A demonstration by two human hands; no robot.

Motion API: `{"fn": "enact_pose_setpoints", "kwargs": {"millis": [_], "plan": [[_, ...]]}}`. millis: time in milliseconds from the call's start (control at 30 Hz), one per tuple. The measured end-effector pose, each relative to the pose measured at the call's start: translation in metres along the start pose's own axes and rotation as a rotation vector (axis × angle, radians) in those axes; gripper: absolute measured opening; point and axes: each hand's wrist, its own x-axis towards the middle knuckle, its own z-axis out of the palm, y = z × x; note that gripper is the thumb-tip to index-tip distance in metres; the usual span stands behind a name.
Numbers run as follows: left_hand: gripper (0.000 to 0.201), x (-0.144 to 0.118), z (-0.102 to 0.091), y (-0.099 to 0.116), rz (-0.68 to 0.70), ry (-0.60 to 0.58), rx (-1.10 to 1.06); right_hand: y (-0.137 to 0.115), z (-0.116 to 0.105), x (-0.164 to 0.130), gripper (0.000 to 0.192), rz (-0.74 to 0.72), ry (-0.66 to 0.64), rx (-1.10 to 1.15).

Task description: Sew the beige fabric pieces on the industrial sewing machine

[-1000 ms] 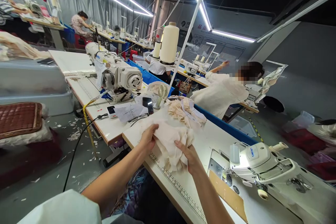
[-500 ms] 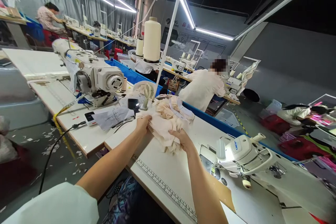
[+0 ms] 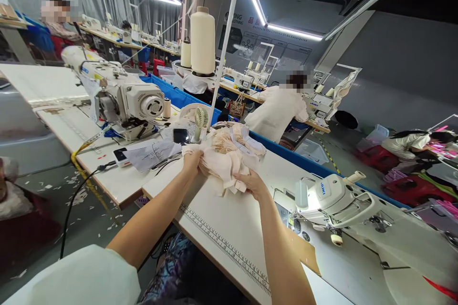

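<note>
Between my hands lies a bunch of cream fabric pieces (image 3: 222, 167), layered and ragged along the near edge. My left hand (image 3: 192, 161) is closed on its left side, and my right hand (image 3: 249, 183) pinches its right edge, thumb on top. Right behind sits a further pile of cream cloth (image 3: 250, 140) with gathered, frilly parts. All of this is on the white sewing table (image 3: 207, 209), which has a ruler scale printed along its front edge. The fingertips of my left hand are partly hidden by the cloth.
A sewing machine (image 3: 332, 200) stands at the right, another (image 3: 121, 95) at the left. Near the left hand are a small fan (image 3: 200, 121), a phone (image 3: 181, 136) and paper sheets (image 3: 152, 155). A thread cone (image 3: 202, 43) rises behind. Co-workers sit beyond the blue trough (image 3: 282, 152).
The cream pieces have spread and shifted slightly left between my hands, their hanging near edge now higher. Both hands keep their hold. My view has turned a little.
</note>
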Motion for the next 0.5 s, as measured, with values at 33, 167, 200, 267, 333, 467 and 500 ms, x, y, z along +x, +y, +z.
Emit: {"fn": "enact_pose_setpoints", "kwargs": {"millis": [33,167,200,267,333,467,500], "plan": [[0.018,0.0,0.0,0.001,0.0,0.002,0.005,0.001,-0.004,-0.003,0.061,-0.001,0.027,-0.045],[0.014,0.0,0.0,0.002,-0.006,0.017,0.019,-0.002,-0.003,-0.026,0.062,-0.107,0.267,-0.254],[0.014,0.0,0.0,0.003,-0.007,0.018,0.021,-0.002,0.004,-0.034,0.061,-0.201,0.351,-0.37],[0.013,-0.002,0.0,0.003,-0.006,0.006,0.022,-0.001,0.027,-0.05,0.061,-0.458,0.469,-0.698],[0.013,-0.004,0.0,0.004,-0.008,-0.012,0.023,0.003,0.055,-0.06,0.071,-0.668,0.463,-1.019],[0.012,-0.004,-0.001,0.005,-0.011,-0.013,0.03,0.015,0.09,-0.052,0.087,-0.666,0.429,-1.278],[0.012,-0.002,-0.001,0.005,-0.009,-0.011,0.03,0.018,0.091,-0.047,0.085,-0.637,0.435,-1.302]]}}
